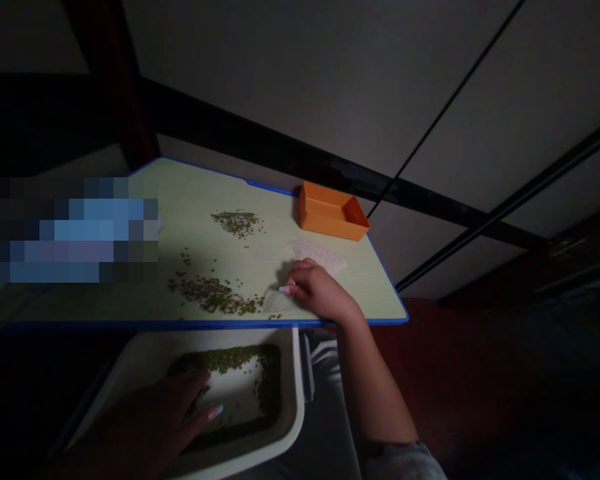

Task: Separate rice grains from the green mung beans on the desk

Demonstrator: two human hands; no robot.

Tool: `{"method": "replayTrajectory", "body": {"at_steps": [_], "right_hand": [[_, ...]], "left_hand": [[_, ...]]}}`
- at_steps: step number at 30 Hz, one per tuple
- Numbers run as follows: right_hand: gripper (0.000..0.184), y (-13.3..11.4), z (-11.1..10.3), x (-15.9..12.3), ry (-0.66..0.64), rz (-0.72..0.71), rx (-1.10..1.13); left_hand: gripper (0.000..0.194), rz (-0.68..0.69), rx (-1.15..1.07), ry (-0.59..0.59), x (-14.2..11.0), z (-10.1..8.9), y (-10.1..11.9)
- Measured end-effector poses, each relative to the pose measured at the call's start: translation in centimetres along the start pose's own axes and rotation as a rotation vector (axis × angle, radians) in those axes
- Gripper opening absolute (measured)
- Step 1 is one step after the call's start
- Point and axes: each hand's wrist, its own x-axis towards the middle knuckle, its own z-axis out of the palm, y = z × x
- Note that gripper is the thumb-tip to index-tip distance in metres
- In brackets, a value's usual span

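Observation:
My right hand (314, 288) is over the tabletop near its front edge, fingers closed in a pinch. A thin see-through piece (275, 298), perhaps clear plastic, shows at the fingertips beside a loose pile of small green grains (215, 293). My left hand (187, 400) reaches into a white basin (297, 400), thumb and index finger apart; its other fingers are lost in shadow. More green grains (269, 380) line the basin's inside around a bare pale patch. Just beyond my right hand lies a pinkish-white patch (325, 255), its material unclear.
A smaller heap of green grains (237, 223) lies farther back on the pale table (190, 193), which has a blue rim. An orange open box (330, 220) stands at the back right corner. Pale panels (290, 80) rise behind. A blurred-out area covers the left end.

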Motion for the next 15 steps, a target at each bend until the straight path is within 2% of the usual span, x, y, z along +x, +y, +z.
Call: {"method": "replayTrajectory", "body": {"at_steps": [7,12,15], "right_hand": [[0.02,-0.6,0.6,-1.0,0.027,0.036,-0.013],[0.022,-0.7,0.9,-1.3,0.018,0.053,-0.007],[0.021,-0.8,1.1,-1.5,0.024,0.05,0.019]], "left_hand": [[0.061,0.003,0.022,-0.005,-0.1,0.3,-0.2],[0.055,0.01,-0.002,0.033,-0.3,0.0,-0.1],[0.055,0.009,0.019,0.01,-0.5,-0.5,0.3]]}}
